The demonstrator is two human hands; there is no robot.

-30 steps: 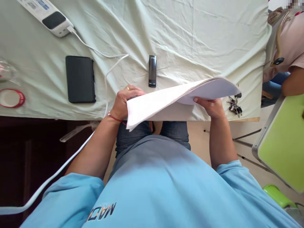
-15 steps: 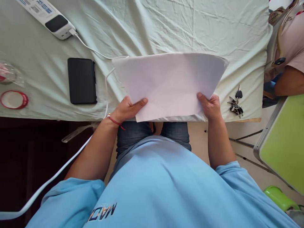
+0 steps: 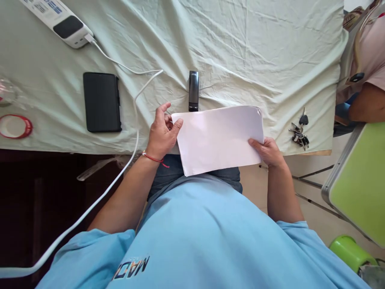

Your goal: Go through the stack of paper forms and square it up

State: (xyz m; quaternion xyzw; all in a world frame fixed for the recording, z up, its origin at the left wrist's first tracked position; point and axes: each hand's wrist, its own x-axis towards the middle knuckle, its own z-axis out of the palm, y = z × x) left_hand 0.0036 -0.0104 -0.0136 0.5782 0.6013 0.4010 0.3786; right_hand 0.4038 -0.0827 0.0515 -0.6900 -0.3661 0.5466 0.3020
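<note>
Paper stack (image 3: 221, 138) lowered | 2 hands gripping | wrinkled green tablecloth (image 3: 240, 52)

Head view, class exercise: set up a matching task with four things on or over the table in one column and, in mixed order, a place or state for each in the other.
Things:
1. paper stack
2. stapler
3. keys
4. black phone

Places or states:
A. lies flat, left of the white cable
B. held by the left hand and the right hand
C. near the table's right edge
D. just beyond the paper's far edge, mid-table

Pairs: 1-B, 2-D, 3-C, 4-A
</note>
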